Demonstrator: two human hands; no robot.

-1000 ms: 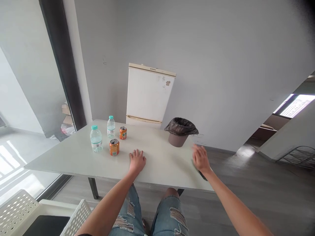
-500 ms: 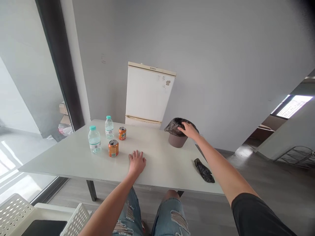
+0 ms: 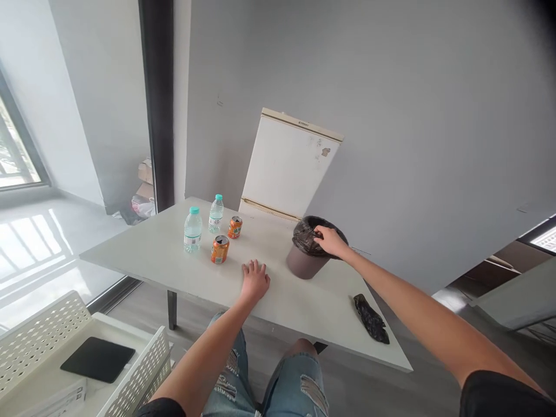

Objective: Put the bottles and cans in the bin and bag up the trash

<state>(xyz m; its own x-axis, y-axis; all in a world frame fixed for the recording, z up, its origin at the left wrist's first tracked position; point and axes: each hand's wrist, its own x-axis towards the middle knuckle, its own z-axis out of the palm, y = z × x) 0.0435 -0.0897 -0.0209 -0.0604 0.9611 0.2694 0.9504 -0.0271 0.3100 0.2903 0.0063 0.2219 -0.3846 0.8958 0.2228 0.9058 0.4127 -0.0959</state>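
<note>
A brown trash can stands on the white table, tilted a little, with a black trash bag lining it and folded over its rim. At the can's right side, my right hand is closed on the bag at the rim; some of its fingers are hidden. My left hand lies on the tabletop, fingers apart, holding nothing. Left of it stand a near orange can and a far orange can, then a larger water bottle and a smaller water bottle, both with teal caps.
A crumpled black plastic bundle lies near the table's right end. Behind the table is a white refrigerator against the grey wall. At lower left, a white perforated basket holds a flat black item.
The view has swung left. The trash can has come nearer to my left hand and tilted, and the bag lies closer around its rim. My right hand has closed on the bag.
</note>
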